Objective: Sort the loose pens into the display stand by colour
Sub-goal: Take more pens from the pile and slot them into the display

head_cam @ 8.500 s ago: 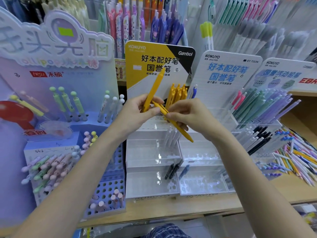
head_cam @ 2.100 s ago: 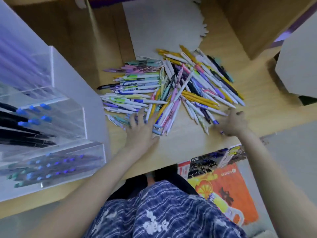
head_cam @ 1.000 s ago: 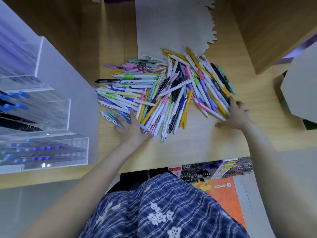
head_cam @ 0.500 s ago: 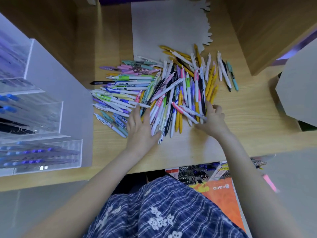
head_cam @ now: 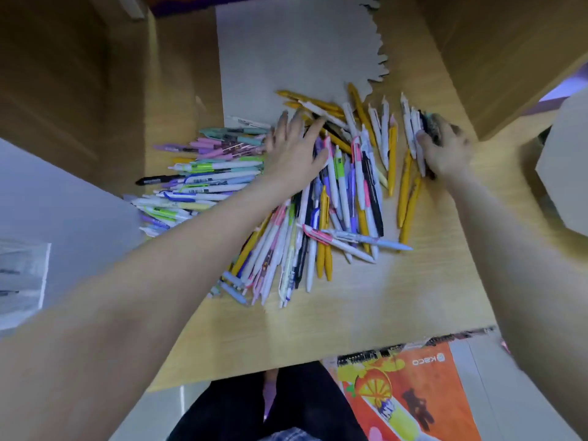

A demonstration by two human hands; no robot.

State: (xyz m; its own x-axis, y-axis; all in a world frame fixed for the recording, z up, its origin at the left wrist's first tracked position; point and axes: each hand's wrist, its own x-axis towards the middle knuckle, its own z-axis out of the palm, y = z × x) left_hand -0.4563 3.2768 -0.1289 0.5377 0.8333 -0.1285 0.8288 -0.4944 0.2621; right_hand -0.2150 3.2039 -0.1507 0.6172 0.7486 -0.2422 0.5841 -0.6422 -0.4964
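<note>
A heap of loose pens point(head_cam: 321, 198) in yellow, white, pink, purple, green and black lies on the wooden shelf point(head_cam: 350, 307). My left hand point(head_cam: 296, 148) rests flat with spread fingers on the far middle of the heap. My right hand point(head_cam: 445, 151) is at the heap's right edge, thumb and fingers curled round a few dark and teal pens point(head_cam: 431, 125); motion blur hides the exact grip. Several yellow pens point(head_cam: 409, 198) lie just below that hand. Only a corner of the clear display stand point(head_cam: 22, 275) shows at the far left.
A grey card sheet point(head_cam: 286, 52) lies behind the heap. Wooden walls point(head_cam: 509, 58) close the shelf at right and left. A white box point(head_cam: 566, 173) sits at the right edge. Below the shelf's front edge hangs an orange bag point(head_cam: 413, 393).
Both hands have moved away from me, from the near edge of the heap to its far side. The right hand went to the far-right pens and closed round some. The view shifted right.
</note>
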